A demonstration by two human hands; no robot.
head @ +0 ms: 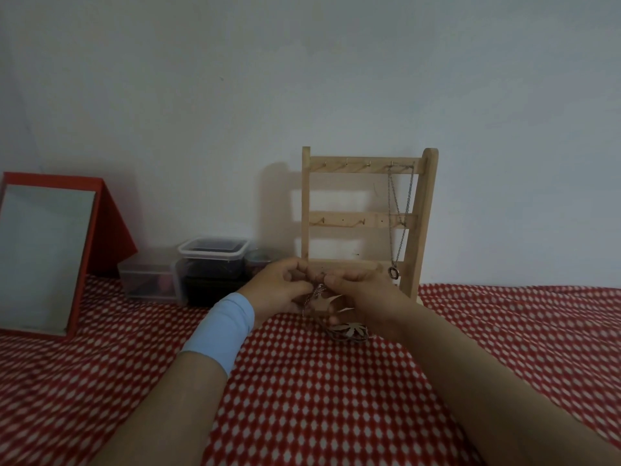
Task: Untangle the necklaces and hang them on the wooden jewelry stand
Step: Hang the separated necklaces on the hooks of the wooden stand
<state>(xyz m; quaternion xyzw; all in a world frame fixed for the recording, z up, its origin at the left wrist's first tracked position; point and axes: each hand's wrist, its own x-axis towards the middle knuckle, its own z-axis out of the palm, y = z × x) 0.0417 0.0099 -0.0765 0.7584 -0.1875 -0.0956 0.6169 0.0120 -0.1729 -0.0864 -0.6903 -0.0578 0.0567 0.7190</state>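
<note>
Left hand [282,287] and right hand [363,297] pinch a chain [317,292], likely loosening tangles. One necklace [394,230] hangs on the stand [364,219].

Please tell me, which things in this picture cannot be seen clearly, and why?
1. Head view: the tangled chain pinched between the left hand and the right hand. Curled fingers cover the knot, so the number of necklaces is unclear.
2. Head view: the lowest rail of the wooden stand, hidden behind both hands.
3. Head view: the contents of the dark container, too dim and blurred.
</note>
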